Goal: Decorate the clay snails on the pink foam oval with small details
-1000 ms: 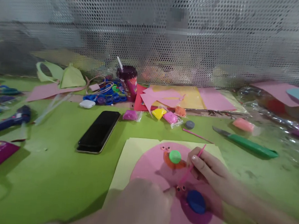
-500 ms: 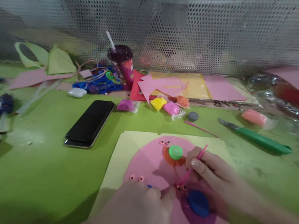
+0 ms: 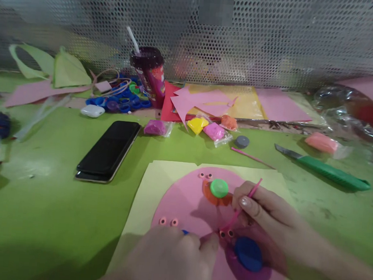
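My right hand [image 3: 261, 212] is closed around a slim pink modelling tool [image 3: 254, 188]. The tool's lower tip touches down beside two small bead-like eyes [image 3: 226, 234] on a purple snail figure [image 3: 246, 277] with a blue disc shell [image 3: 249, 253]. Curled low over the pink paper circle [image 3: 181, 200], my left hand [image 3: 172, 261] brings a fingertip close to the same eyes; what its fingers hold, if anything, is hidden. Another pair of eyes [image 3: 168, 222] peeks out above that hand, its figure mostly covered. An orange snail figure [image 3: 214, 198] with a green disc [image 3: 219, 188] lies farther up.
Yellow paper [image 3: 142, 197] lies under the circle. Behind it are a pink stick [image 3: 253, 157], a grey cap [image 3: 241, 141], clay packets [image 3: 213, 131] and a green utility knife [image 3: 330, 171]. Left stand a phone [image 3: 109, 148] and a cup with straw [image 3: 149, 75]. Perforated metal backs the table.
The view has shifted slightly, so the items at the back sit a little higher. Both hands and the pink tool stay almost in place beside the purple snail's eyes.
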`<action>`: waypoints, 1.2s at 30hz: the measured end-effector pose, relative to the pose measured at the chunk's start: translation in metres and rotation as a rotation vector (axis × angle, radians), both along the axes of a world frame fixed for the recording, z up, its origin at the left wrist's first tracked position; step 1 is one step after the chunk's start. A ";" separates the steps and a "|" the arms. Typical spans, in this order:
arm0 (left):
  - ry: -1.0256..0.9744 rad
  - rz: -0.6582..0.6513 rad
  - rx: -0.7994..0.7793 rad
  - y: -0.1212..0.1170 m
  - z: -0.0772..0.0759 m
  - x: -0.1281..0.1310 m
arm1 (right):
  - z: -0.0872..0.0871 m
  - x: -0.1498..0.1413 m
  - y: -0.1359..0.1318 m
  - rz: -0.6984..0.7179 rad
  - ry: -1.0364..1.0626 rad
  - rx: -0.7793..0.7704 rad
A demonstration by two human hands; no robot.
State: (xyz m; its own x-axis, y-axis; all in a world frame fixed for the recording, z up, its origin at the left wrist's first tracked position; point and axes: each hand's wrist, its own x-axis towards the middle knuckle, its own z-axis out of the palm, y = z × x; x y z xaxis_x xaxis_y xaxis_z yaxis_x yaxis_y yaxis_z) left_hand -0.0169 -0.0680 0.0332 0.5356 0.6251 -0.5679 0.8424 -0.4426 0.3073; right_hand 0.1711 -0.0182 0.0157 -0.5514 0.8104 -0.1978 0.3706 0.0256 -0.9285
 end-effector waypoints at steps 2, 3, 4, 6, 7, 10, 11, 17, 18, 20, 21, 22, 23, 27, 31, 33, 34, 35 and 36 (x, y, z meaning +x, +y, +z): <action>-0.017 0.018 0.013 -0.001 -0.003 -0.001 | -0.001 0.000 -0.001 -0.037 0.015 -0.002; -0.021 0.027 0.023 -0.001 -0.005 -0.001 | -0.002 0.000 -0.001 -0.058 0.018 -0.003; -0.024 0.030 0.029 -0.002 -0.006 -0.002 | -0.003 0.001 -0.002 -0.072 0.019 -0.001; -0.041 0.027 0.038 -0.002 -0.007 -0.002 | -0.003 0.001 -0.002 -0.064 0.018 0.002; -0.042 0.020 0.044 -0.002 -0.007 -0.002 | -0.003 0.002 -0.002 -0.046 0.017 0.001; -0.039 -0.017 0.041 -0.001 -0.007 -0.002 | -0.003 0.004 0.000 0.019 0.006 -0.004; -0.034 -0.018 0.045 -0.001 -0.007 -0.002 | -0.002 0.004 0.001 0.039 0.002 -0.006; -0.040 -0.015 0.068 -0.003 -0.012 -0.002 | -0.003 0.003 0.001 0.000 0.005 0.016; -0.041 -0.017 0.066 -0.004 -0.012 -0.002 | -0.003 0.003 0.001 -0.003 0.005 0.014; -0.033 -0.013 0.070 -0.004 -0.012 -0.002 | -0.004 0.003 0.000 0.012 0.008 0.012; -0.023 -0.010 0.068 -0.003 -0.012 -0.001 | -0.004 0.002 0.000 0.020 0.011 0.008; -0.010 -0.005 0.070 -0.003 -0.011 -0.001 | -0.004 0.002 0.000 0.022 0.012 0.001; 0.001 -0.004 0.069 -0.002 -0.010 -0.001 | -0.004 0.003 0.000 0.013 0.016 -0.006; 0.014 -0.007 0.015 0.001 -0.003 0.000 | -0.005 0.003 0.000 -0.013 0.034 -0.044; 0.008 0.063 -0.025 0.004 0.012 -0.001 | -0.005 0.004 -0.001 -0.193 0.085 0.004; -0.068 0.139 0.053 0.004 0.019 -0.004 | -0.003 0.005 0.000 -0.283 0.084 0.070; -0.117 0.181 0.126 0.005 0.021 -0.007 | -0.001 0.006 0.001 -0.312 0.073 0.118; -0.158 0.220 0.205 0.005 0.022 -0.011 | 0.001 0.008 0.003 -0.339 0.059 0.180; -0.178 0.254 0.279 0.006 0.022 -0.015 | 0.004 0.010 0.006 -0.361 0.033 0.252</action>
